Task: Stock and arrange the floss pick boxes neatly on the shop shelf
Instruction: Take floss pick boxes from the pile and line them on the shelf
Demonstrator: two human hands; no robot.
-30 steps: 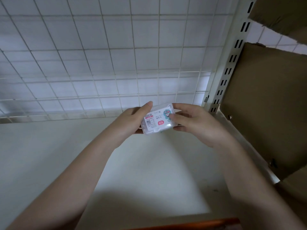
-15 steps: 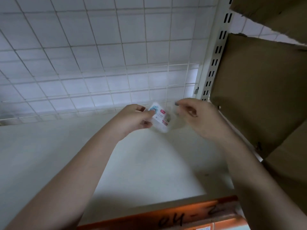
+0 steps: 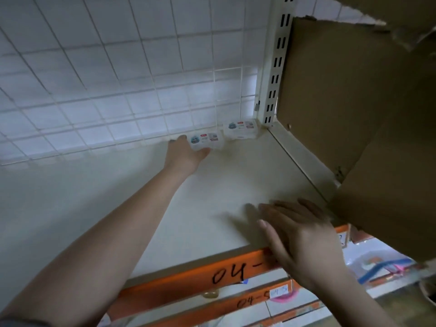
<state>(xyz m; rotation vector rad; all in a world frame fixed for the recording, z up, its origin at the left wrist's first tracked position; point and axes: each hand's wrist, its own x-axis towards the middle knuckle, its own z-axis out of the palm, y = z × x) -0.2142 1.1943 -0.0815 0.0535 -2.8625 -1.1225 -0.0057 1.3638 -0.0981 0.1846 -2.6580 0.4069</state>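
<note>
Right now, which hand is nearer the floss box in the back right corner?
Left. The left hand grips the neighbouring box beside the corner floss box; the right hand is at the shelf's front edge.

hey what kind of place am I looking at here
Most likely a shop or stockroom shelving bay. A cream shelf backed by a wire grid panel has an orange edge strip hand-marked "04-", and two small floss pick boxes sit at the back.
</note>
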